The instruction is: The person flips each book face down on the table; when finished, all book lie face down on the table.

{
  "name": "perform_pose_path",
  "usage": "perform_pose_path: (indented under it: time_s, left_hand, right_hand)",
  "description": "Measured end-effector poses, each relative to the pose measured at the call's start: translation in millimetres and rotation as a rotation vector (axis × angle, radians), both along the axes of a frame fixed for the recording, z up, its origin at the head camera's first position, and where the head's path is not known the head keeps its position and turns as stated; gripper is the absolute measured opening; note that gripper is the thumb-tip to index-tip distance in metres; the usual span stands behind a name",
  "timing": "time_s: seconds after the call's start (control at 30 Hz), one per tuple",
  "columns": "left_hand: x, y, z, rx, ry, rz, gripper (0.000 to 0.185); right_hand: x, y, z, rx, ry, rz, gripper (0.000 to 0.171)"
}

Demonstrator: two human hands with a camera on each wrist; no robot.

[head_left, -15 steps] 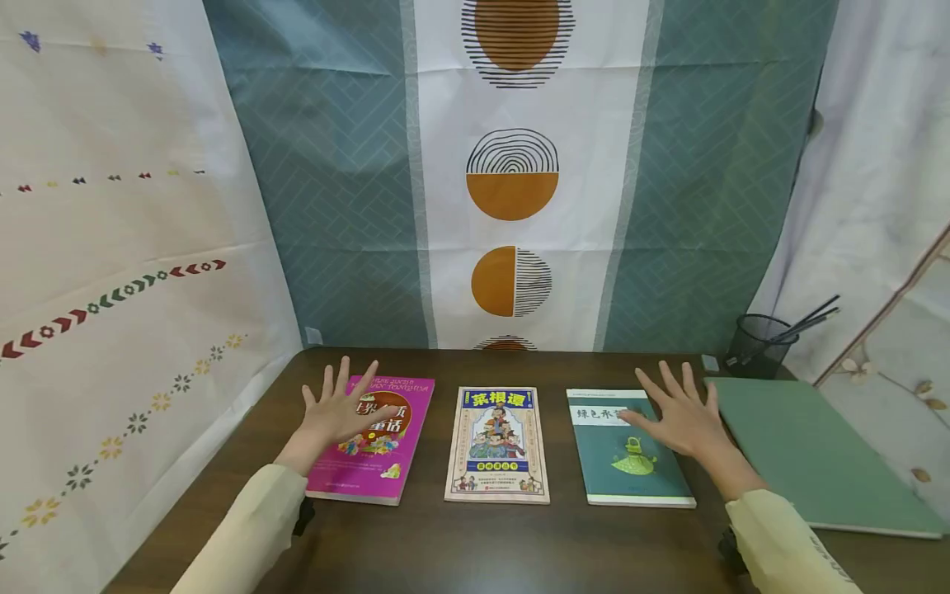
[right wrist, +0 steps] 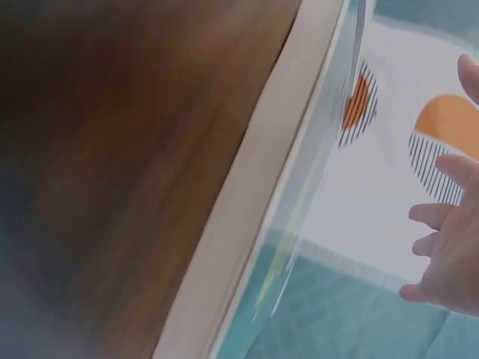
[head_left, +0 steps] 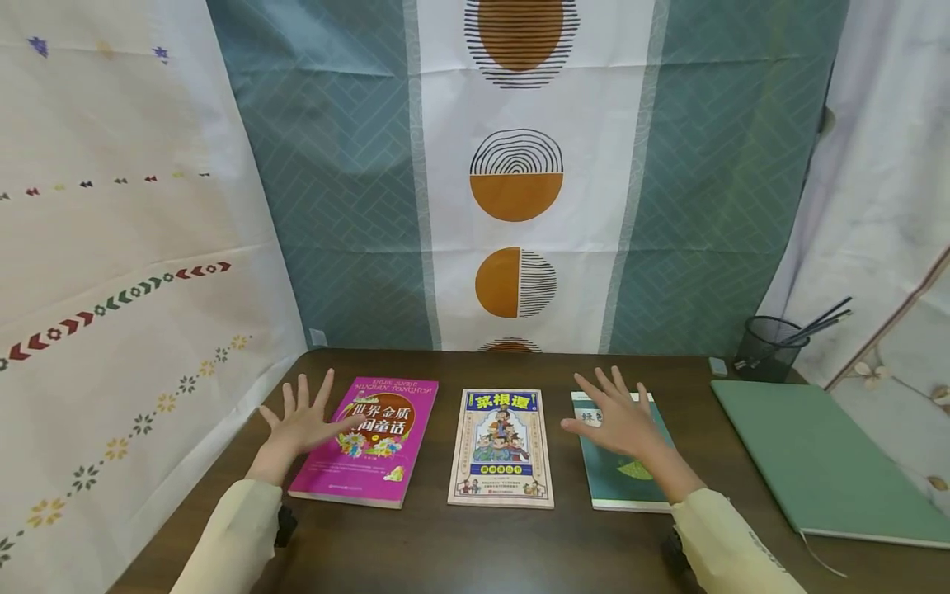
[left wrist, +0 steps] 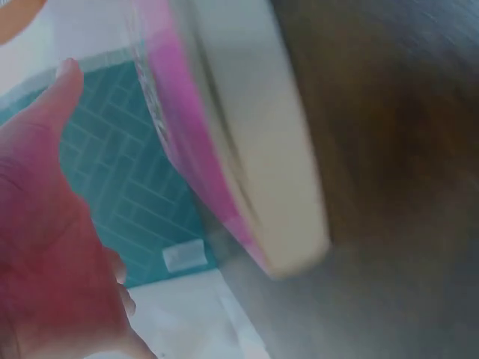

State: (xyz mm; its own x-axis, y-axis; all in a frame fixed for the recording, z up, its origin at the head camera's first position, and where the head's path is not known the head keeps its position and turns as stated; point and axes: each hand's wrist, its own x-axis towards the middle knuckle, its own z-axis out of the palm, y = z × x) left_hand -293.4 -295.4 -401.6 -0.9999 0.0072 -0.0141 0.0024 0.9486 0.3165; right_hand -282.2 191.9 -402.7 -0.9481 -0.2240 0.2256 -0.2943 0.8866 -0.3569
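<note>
Here my left hand (head_left: 297, 421) spreads flat over the pink book's (head_left: 374, 450) left edge; my right hand (head_left: 619, 421) spreads over the green book (head_left: 619, 483); a careless brush might skew either on the table (head_left: 475, 544).

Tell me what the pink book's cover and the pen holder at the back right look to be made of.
The pink book seems a paperback: glossy coated card cover, catching light, with a cream paper page block visible in the left wrist view. The pen holder looks like black wire mesh, probably metal, since the backdrop shows through it.
</note>
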Motion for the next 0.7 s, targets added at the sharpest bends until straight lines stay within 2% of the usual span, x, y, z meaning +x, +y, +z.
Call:
perform_pose_path:
  time_s: [0.2,0.3,0.53,0.63,0.7]
  left_hand:
    - [12.2,-13,-6.6,0.057,-0.095,0.033,0.121]
    - [14.2,-17,-8.7,0.095,-0.161,0.026,0.123]
    - [11.3,-36,-16.7,0.350,-0.315,-0.037,0.111]
    - [12.4,-45,-21.0,0.433,-0.343,-0.037,0.108]
    - [15.3,-51,-24.6,0.471,-0.336,-0.041,0.106]
  right_hand:
    - [-2.9,-26,1.6,-0.019,-0.019,0.055,0.085]
    - [-4.8,-44,3.1,-0.051,-0.041,0.095,0.082]
    - [-4.7,-96,-1.6,-0.170,-0.143,0.170,0.079]
    - [-4.4,-115,-4.3,-0.242,-0.175,0.199,0.078]
    - [-4.8,-125,-6.7,-0.315,-0.186,0.211,0.076]
